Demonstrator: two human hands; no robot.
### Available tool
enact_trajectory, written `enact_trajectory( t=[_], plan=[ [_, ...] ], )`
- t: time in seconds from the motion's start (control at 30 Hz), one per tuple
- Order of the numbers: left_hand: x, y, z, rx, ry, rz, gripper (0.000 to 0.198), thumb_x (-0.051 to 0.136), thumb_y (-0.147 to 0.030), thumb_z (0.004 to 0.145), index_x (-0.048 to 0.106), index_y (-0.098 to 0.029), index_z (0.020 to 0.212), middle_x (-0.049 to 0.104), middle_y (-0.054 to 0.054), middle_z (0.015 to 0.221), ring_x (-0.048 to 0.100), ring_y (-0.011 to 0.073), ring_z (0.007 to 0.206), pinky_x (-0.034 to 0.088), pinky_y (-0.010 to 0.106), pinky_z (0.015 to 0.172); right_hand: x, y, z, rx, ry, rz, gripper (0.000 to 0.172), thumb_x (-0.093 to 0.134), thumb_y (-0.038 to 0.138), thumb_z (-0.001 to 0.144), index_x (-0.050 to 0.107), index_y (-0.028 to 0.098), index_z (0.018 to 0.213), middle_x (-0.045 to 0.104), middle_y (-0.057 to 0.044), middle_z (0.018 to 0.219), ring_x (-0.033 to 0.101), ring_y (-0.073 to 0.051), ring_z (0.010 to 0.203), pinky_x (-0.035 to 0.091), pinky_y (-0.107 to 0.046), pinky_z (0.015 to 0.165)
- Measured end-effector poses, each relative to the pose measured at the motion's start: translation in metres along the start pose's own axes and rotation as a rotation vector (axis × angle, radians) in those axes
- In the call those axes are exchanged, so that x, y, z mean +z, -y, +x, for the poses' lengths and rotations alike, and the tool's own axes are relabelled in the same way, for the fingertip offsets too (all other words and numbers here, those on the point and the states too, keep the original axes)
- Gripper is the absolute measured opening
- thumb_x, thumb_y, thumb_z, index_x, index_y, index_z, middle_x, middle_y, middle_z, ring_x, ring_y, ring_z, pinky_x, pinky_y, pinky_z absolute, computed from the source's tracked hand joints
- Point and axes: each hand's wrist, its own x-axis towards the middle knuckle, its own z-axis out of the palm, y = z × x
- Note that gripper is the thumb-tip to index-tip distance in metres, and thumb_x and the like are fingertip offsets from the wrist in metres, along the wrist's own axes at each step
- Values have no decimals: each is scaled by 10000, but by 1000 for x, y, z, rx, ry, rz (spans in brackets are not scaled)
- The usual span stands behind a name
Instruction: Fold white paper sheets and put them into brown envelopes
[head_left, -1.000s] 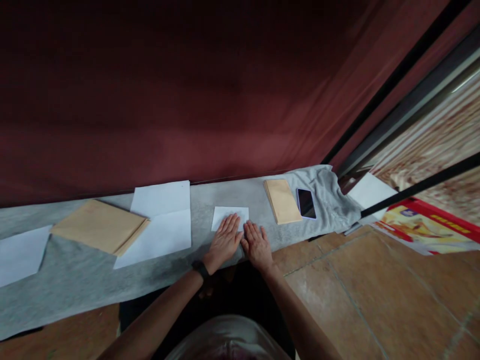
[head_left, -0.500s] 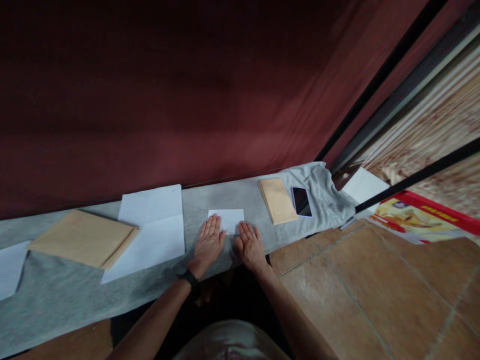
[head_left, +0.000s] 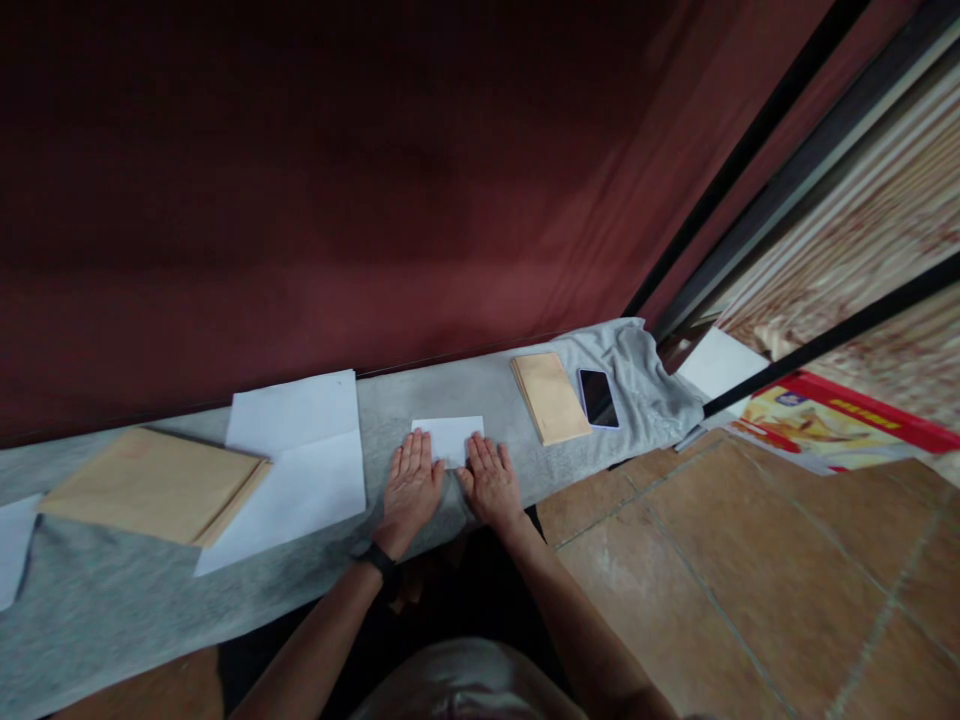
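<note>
On the grey-clothed desk [head_left: 420, 392] below my head camera, my left hand [head_left: 411, 487] and right hand [head_left: 491, 484] lie palm-down side by side. The fingers [head_left: 416, 450] are straight and close together, tips on the small white paper's [head_left: 448, 434] near edge, seemingly pinning it flat. Brown envelopes [head_left: 550, 396] and a phone [head_left: 598, 397] lie apart to the right.

I can't read any text from here. The only lettering I can spot is a line of yellow characters on the red band of the printed sheet [head_left: 840, 425] at the far right, too small and blurred to make out. The phone [head_left: 598, 397] screen is dark, and the white paper [head_left: 448, 436] looks plain.
</note>
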Motion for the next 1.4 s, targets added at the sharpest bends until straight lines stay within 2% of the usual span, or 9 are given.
enact_trajectory(
  t=[0.13, 0.37, 0.47, 0.6, 0.7, 1.0, 1.13, 1.27, 1.4],
  plan=[
    [2, 4, -2, -20, -84, -17, 643, 332, -341, 991, 305, -53, 1566, 395, 211, 1576, 339, 321, 1491, 310, 542, 1195, -3, -7, 0, 25, 5, -23, 574, 424, 416, 1050, 393, 115, 1538, 418, -154, 1573, 408, -299, 1449, 241, -513, 1220],
    [-7, 4, 1, -95, -20, 40, 623, 293, -313, 1003, 359, 24, 1522, 381, 239, 1575, 294, 334, 1509, 224, 545, 1230, -3, -5, -1, 45, -16, -24, 558, 406, 408, 1055, 409, 114, 1529, 424, -137, 1572, 417, -291, 1440, 218, -506, 1226],
    [-2, -10, 10, -12, 1, -6, 610, 268, -319, 1019, 343, -14, 1541, 372, 199, 1593, 263, 293, 1525, 224, 508, 1243, -2, -5, -1, 54, -21, -22, 549, 397, 399, 1055, 416, 122, 1528, 430, -129, 1570, 418, -286, 1438, 210, -503, 1229],
    [10, -35, 25, 163, 148, -79, 591, 223, -333, 1040, 361, -57, 1543, 361, 141, 1613, 268, 234, 1525, 250, 439, 1250, -3, -6, -1, 39, 4, -35, 534, 377, 340, 1055, 391, 123, 1543, 421, -122, 1577, 391, -278, 1455, 196, -504, 1232],
    [17, -42, 34, 173, 192, -66, 593, 225, -356, 1044, 370, -67, 1541, 356, 135, 1616, 256, 227, 1529, 235, 435, 1256, -3, -7, -1, 26, 22, -45, 530, 385, 317, 1049, 390, 128, 1544, 415, -121, 1582, 377, -277, 1463, 198, -506, 1230],
    [13, -7, 38, -19, 95, 20, 617, 266, -362, 1025, 356, -39, 1544, 335, 174, 1616, 252, 271, 1530, 233, 472, 1247, -3, -5, -1, 57, -11, -2, 534, 384, 366, 1051, 420, 123, 1526, 435, -122, 1569, 393, -270, 1457, 202, -486, 1233],
    [12, 1, 35, -38, 54, 24, 632, 263, -356, 1020, 360, 2, 1531, 322, 202, 1616, 256, 299, 1527, 235, 484, 1242, -6, -5, 2, 86, 22, 31, 530, 360, 371, 1061, 426, 119, 1522, 428, -116, 1572, 398, -276, 1455, 198, -499, 1236],
    [11, 2, 33, -26, 51, 11, 620, 268, -340, 1020, 361, -1, 1531, 311, 216, 1619, 245, 308, 1530, 230, 497, 1239, -10, 2, 19, 112, 62, 81, 528, 298, 392, 1077, 439, 136, 1517, 439, -105, 1566, 381, -262, 1471, 197, -510, 1240],
    [9, 2, 33, -3, 80, 19, 562, 296, -284, 1013, 412, -104, 1533, 278, 180, 1645, 224, 312, 1537, 238, 511, 1229, -6, 14, 45, 37, 116, 105, 530, 284, 422, 1080, 436, 170, 1521, 436, -91, 1568, 370, -244, 1480, 221, -495, 1236]
  ],
)
